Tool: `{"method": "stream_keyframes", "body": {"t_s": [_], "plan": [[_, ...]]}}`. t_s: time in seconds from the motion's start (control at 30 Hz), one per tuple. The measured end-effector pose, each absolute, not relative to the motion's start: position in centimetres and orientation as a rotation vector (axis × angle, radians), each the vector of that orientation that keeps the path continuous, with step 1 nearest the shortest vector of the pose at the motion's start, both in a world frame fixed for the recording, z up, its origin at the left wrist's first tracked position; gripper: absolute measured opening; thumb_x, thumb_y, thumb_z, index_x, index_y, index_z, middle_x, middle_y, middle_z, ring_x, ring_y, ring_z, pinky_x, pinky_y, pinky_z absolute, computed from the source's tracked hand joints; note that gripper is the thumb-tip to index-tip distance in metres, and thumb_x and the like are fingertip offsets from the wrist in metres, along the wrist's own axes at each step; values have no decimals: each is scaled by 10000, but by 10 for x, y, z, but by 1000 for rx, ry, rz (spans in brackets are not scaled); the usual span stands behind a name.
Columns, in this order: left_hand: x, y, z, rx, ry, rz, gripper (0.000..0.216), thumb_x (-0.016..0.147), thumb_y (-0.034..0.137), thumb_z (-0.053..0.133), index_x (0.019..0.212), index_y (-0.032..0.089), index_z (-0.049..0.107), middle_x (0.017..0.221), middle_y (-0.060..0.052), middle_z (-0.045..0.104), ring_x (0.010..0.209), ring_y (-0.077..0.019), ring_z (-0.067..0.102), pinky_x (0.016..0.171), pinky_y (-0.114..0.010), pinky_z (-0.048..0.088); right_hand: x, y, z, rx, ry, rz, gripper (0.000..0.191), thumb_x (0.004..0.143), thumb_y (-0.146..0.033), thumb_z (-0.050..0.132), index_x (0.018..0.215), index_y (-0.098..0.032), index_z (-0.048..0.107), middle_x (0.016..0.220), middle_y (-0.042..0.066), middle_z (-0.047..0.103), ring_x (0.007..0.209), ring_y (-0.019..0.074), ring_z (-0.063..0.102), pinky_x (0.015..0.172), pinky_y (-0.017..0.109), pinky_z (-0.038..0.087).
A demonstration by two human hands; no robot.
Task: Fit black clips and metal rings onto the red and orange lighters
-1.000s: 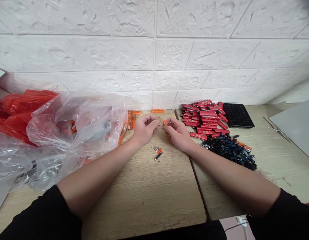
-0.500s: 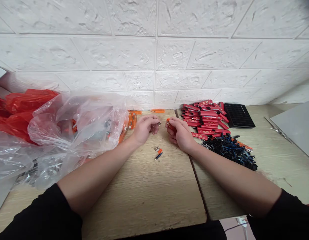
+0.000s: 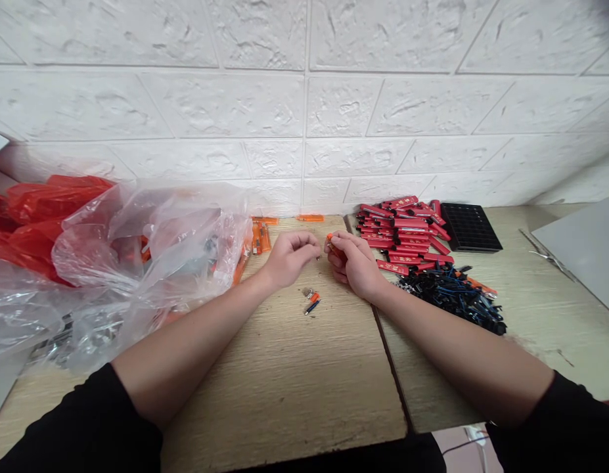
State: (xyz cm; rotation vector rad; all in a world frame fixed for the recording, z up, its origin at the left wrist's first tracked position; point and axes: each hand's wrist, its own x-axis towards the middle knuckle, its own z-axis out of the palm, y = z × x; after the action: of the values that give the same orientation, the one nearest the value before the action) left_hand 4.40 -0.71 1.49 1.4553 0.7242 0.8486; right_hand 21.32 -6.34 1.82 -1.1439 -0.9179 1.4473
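Note:
My right hand (image 3: 354, 263) is closed round an orange lighter (image 3: 330, 237), whose top end shows above the fingers; the rest is hidden. Just left of it, my left hand (image 3: 292, 258) pinches a small metal part (image 3: 318, 257), mostly covered by the fingertips. The two hands are close together but apart. Below them on the table lie a few small loose parts: shiny metal pieces (image 3: 309, 293), an orange bit (image 3: 315, 297) and a dark blue piece with a metal end (image 3: 312, 307).
Clear plastic bags (image 3: 151, 263) and a red bag (image 3: 33, 217) fill the left. Orange lighters (image 3: 261, 238) lie beside them. At right are red lighter-like tubes (image 3: 410, 230), black-and-blue small parts (image 3: 452, 295), a black grid tray (image 3: 470, 227) and metal tweezers (image 3: 545, 254). A white wall stands behind.
My left hand has moved slightly right, bringing the small metal part nearer to the orange lighter, and its fingers have drawn together. My right hand has barely moved.

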Motion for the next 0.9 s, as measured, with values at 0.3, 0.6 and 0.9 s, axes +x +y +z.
{"method": "stream_keyframes", "body": {"t_s": [0.3,0.6,0.9], "plan": [[41,-18,14,2121,699,607,115,698,194,656,614,211,579,539,37,509,514,-122,389,546,-305,261,212,-65,20,-1102,-888,1475,259,798,-409,679,782,-246,479,542,-92,357,438,79,225,385,231,160],[38,-19,18,2449,557,416,137,686,214,664,598,203,559,603,16,638,545,-138,481,581,-324,299,212,-65,22,-1121,-872,1466,280,794,-436,697,768,-233,506,533,-83,380,437,75,242,365,212,170],[44,-17,11,2003,770,951,263,888,269,674,683,199,525,610,48,467,568,-100,389,561,-277,318,212,-62,15,-1097,-910,1440,290,820,-425,694,730,-235,495,541,-78,383,423,77,260,346,213,188]]}}
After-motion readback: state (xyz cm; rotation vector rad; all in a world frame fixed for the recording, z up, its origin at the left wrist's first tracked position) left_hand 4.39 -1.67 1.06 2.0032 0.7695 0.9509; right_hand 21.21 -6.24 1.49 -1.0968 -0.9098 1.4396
